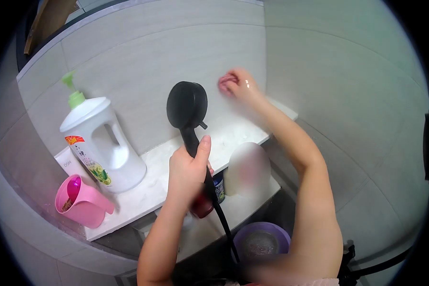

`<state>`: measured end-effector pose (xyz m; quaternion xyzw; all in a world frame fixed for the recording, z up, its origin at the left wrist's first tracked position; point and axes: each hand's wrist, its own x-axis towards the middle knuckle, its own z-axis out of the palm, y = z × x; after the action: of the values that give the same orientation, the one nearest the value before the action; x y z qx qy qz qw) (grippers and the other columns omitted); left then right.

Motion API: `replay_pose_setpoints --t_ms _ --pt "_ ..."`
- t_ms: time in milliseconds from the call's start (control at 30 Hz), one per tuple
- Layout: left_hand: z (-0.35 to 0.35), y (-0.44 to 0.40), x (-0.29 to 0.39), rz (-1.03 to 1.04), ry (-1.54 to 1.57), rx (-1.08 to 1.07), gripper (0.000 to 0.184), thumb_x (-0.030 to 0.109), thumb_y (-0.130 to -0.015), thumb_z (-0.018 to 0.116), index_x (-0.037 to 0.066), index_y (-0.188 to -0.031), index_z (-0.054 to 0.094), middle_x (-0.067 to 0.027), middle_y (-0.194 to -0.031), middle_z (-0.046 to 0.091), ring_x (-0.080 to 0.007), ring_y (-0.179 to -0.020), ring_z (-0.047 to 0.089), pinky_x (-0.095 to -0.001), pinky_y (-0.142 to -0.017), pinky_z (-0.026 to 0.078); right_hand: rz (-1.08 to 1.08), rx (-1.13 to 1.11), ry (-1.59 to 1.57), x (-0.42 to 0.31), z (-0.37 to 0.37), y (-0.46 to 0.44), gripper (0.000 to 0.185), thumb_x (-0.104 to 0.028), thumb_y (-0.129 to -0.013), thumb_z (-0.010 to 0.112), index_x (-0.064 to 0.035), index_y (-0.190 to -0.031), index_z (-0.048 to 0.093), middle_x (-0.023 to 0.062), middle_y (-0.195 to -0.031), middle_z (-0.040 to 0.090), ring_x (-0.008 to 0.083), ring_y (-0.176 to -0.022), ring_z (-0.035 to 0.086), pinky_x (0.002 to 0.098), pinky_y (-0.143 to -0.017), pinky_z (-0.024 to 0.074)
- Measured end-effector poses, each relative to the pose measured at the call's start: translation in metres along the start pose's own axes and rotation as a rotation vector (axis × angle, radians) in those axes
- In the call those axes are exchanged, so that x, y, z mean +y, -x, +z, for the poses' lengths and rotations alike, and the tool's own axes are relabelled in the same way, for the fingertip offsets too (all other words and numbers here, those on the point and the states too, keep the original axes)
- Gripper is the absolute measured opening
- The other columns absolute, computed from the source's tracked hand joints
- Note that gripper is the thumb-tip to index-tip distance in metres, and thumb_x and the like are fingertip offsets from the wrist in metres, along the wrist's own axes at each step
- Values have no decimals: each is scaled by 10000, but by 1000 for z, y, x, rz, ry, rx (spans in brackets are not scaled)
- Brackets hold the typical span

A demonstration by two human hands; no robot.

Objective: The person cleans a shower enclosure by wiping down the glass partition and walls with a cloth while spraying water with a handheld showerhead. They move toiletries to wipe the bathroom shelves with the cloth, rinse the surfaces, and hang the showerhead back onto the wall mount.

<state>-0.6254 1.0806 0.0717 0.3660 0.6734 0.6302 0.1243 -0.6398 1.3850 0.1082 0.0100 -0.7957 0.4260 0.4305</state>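
Observation:
My left hand (188, 167) is wrapped round the handle of a black shower head (187, 105), held upright in front of the tiled wall. Its hose (222, 219) runs down from the grip. Farther right, my right hand (243, 86) presses a bunched pink cloth (228, 83) against the wall tiles (143, 71), near the corner. Some wet shine or foam shows on the back of that hand. No water can be made out leaving the shower head.
A large white pump bottle (105, 152), a white tube (70, 163) and a pink cup (83, 202) stand on the white ledge (152, 162). Bottles, one pale (248, 169) and one dark red (202, 206), stand lower down. A purple basin (240, 238) with water sits below.

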Motion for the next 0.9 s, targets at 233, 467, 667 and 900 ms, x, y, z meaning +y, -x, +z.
replay_pose_setpoints --t_ms 233,467,667,900 --pt "3 2 -8 73 32 59 498 461 -968 569 21 -746 500 -56 -589 517 -146 -496 551 -291 -471 472 -292 -254 756 52 -27 12 99 -136 -826 653 -71 -877 599 144 -918 630 336 -860 624 428 -769 502" --pt "3 -1 -5 34 39 33 494 464 -966 573 19 -762 502 -53 -591 512 -147 -501 551 -296 -476 475 -484 -300 938 14 14 20 271 -321 -864 585 -56 -913 614 153 -905 655 329 -864 626 424 -771 502" --pt "3 -3 -5 9 22 61 511 475 -958 573 16 -743 515 -61 -578 531 -154 -505 566 -300 -484 469 46 -189 886 76 -97 23 274 -321 -921 553 -66 -958 646 160 -886 667 291 -862 648 399 -797 509" --pt "2 -3 -7 24 13 67 507 454 -952 588 1 -732 525 -63 -559 553 -152 -517 586 -299 -501 470 188 -485 344 -9 -57 83 181 -186 -908 620 -37 -973 699 124 -980 658 222 -974 603 346 -847 481"
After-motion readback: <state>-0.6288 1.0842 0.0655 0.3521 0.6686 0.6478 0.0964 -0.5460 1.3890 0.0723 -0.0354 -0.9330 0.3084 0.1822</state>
